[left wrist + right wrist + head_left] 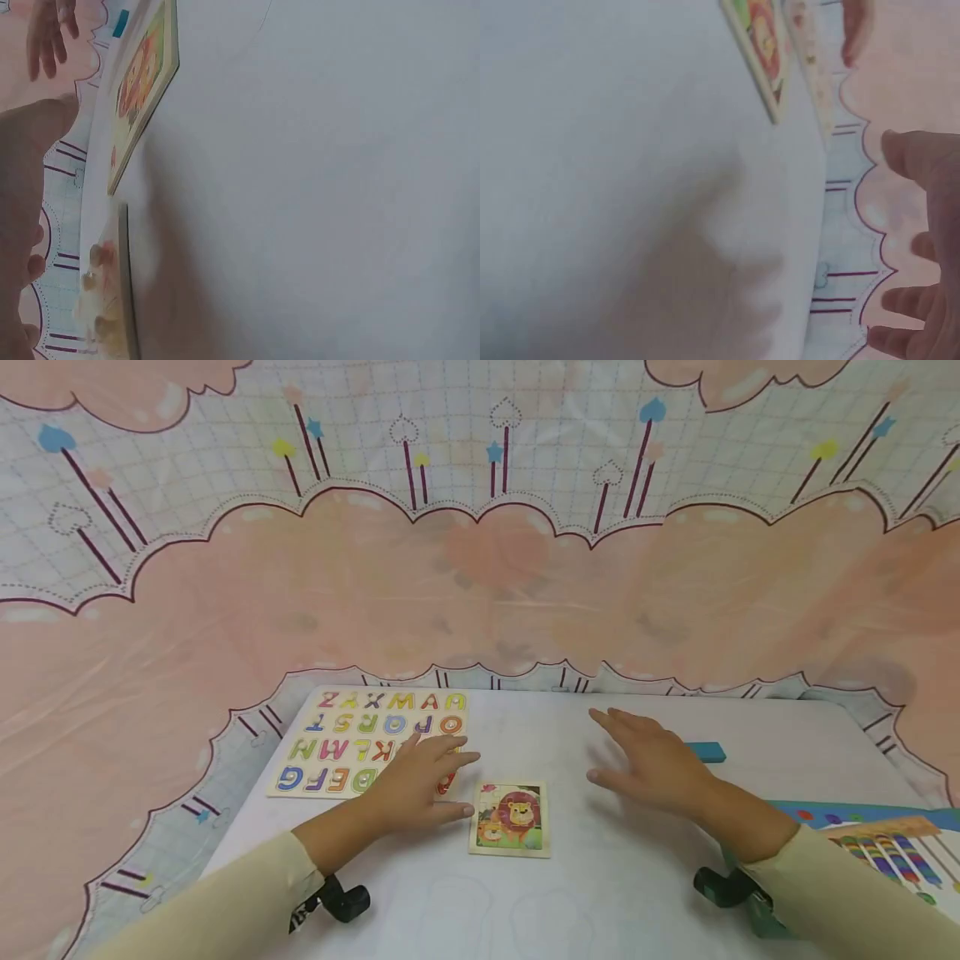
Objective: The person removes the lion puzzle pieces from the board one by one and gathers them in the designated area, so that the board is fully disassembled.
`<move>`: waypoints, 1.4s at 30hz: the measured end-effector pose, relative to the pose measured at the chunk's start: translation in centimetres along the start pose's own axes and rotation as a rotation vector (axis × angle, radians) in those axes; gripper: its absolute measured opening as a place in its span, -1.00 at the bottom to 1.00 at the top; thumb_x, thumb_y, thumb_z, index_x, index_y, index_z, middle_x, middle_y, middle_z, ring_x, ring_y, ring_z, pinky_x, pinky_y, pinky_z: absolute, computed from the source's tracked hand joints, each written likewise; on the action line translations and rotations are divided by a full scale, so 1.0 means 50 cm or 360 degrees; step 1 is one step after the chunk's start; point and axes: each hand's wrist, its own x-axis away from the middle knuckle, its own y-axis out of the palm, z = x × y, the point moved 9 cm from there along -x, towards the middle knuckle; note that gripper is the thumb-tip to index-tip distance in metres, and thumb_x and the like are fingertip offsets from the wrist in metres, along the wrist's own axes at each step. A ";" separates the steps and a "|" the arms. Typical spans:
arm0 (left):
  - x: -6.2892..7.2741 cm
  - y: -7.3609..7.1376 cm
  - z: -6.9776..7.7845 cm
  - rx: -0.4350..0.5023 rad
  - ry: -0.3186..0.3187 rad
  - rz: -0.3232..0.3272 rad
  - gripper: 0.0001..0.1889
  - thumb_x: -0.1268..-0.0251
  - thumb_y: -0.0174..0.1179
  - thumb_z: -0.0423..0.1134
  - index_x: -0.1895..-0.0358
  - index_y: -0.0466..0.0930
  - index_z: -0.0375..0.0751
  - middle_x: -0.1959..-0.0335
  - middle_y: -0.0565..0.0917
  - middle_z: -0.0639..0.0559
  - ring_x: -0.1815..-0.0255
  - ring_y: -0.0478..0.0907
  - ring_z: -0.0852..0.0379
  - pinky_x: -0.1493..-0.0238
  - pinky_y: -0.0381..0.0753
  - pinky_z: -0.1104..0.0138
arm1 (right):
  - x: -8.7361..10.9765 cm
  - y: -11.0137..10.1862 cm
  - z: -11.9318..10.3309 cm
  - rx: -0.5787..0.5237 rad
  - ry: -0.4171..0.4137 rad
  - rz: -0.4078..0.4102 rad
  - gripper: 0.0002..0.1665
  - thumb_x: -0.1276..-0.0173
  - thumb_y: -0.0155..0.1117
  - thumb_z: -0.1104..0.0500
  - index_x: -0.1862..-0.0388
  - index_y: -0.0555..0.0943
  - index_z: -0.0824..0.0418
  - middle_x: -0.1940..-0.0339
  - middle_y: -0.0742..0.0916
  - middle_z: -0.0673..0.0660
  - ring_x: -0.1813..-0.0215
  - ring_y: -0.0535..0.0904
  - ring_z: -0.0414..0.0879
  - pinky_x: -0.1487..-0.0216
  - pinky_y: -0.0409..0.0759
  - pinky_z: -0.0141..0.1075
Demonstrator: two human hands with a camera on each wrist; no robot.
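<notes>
A small lion picture puzzle (513, 818) in a pale wooden frame lies on the white table between the two hands. My left hand (412, 781) hovers with spread fingers over the near right corner of a wooden alphabet puzzle board (322, 752), its thumb beside the lion puzzle's left edge in the head view. My right hand (648, 764) is held above the table to the right of the lion puzzle, fingers extended and holding nothing. In the left wrist view, knobs stand up on the alphabet board (112, 307). Part of that board is hidden behind the left hand.
A blue block (707, 752) lies just behind the right hand. At the right edge is a flat colourful item (885, 843) with rainbow-striped rows, partly covered by the right forearm. A patterned pink and white cloth (480, 585) hangs behind the table (540, 727).
</notes>
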 end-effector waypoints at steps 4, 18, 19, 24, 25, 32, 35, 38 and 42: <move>0.012 0.011 0.019 0.0034 0.0040 0.0039 -0.32 -0.35 0.39 0.23 -0.45 0.60 0.01 -0.52 0.51 -0.10 -0.56 0.38 -0.12 -0.58 0.05 -0.36 | -0.014 0.032 -0.003 -0.0174 0.0054 -0.0073 -0.08 -0.45 0.38 -0.24 -0.65 0.40 0.11 -0.63 0.42 0.35 -0.61 0.30 0.41 -0.41 0.35 0.47; 0.057 0.061 0.076 0.0102 0.0019 0.0035 -0.42 -0.31 0.46 0.20 -0.36 0.69 0.15 -0.32 0.60 0.06 -0.34 0.51 0.05 -0.36 0.52 0.02 | -0.055 0.150 -0.112 -0.0626 -0.0126 -0.0163 -0.36 -0.49 0.42 0.05 -0.52 0.56 0.04 -0.60 0.50 0.17 -0.64 0.30 0.22 -0.57 0.27 0.29; 0.057 0.060 0.078 0.0102 0.0012 0.0045 -0.41 -0.31 0.47 0.20 -0.37 0.68 0.15 -0.32 0.59 0.06 -0.34 0.51 0.06 -0.36 0.53 0.01 | -0.059 0.156 -0.124 -0.0655 -0.0152 -0.0167 -0.37 -0.49 0.42 0.05 -0.51 0.57 0.05 -0.59 0.51 0.16 -0.64 0.31 0.21 -0.57 0.27 0.27; 0.059 0.056 0.087 0.0105 0.0014 0.0116 -0.39 -0.27 0.48 0.21 -0.35 0.70 0.12 -0.27 0.63 0.04 -0.29 0.53 0.05 -0.30 0.54 -0.02 | -0.082 0.179 -0.168 -0.0801 -0.0300 -0.0158 -0.45 -0.53 0.35 0.12 -0.46 0.60 0.10 -0.57 0.53 0.15 -0.63 0.33 0.16 -0.60 0.27 0.21; 0.060 0.056 0.088 0.0101 0.0011 0.0129 -0.39 -0.27 0.48 0.21 -0.35 0.70 0.11 -0.26 0.63 0.04 -0.29 0.53 0.05 -0.29 0.54 -0.03 | -0.087 0.183 -0.176 -0.0824 -0.0329 -0.0156 -0.47 -0.53 0.34 0.13 -0.45 0.61 0.10 -0.57 0.54 0.15 -0.62 0.34 0.16 -0.60 0.27 0.20; 0.060 0.062 0.095 0.0110 -0.0002 0.0148 -0.41 -0.31 0.46 0.16 -0.36 0.70 0.06 -0.29 0.61 -0.01 -0.31 0.48 0.00 -0.31 0.48 -0.07 | -0.111 0.191 -0.198 -0.0893 -0.0449 -0.0081 -0.63 -0.54 0.29 0.22 -0.26 0.73 0.07 -0.34 0.72 0.03 -0.44 0.50 0.09 -0.49 0.38 0.18; 0.059 0.064 0.097 0.0117 -0.0021 0.0141 -0.43 -0.32 0.45 0.13 -0.36 0.70 0.07 -0.31 0.59 -0.02 -0.32 0.46 -0.02 -0.31 0.47 -0.08 | -0.118 0.194 -0.196 -0.0835 -0.0434 -0.0063 -0.64 -0.52 0.29 0.24 -0.22 0.75 0.02 -0.28 0.75 -0.04 -0.41 0.50 0.06 -0.50 0.33 0.18; 0.059 0.066 0.099 0.0102 -0.0060 0.0132 -0.45 -0.33 0.45 0.12 -0.36 0.70 0.09 -0.32 0.59 -0.01 -0.34 0.46 -0.03 -0.28 0.49 -0.10 | -0.124 0.198 -0.197 -0.0774 -0.0432 -0.0071 -0.63 -0.52 0.28 0.26 -0.21 0.76 -0.02 -0.26 0.74 -0.07 -0.42 0.50 0.06 -0.53 0.25 0.19; 0.061 0.069 0.100 0.0094 -0.0142 0.0092 -0.45 -0.32 0.46 0.10 -0.35 0.71 0.09 -0.34 0.59 -0.01 -0.38 0.45 -0.06 -0.28 0.49 -0.11 | -0.132 0.208 -0.198 -0.0731 -0.0406 -0.0107 -0.60 -0.53 0.26 0.28 -0.21 0.76 -0.07 -0.25 0.73 -0.10 -0.42 0.50 0.05 -0.54 0.23 0.19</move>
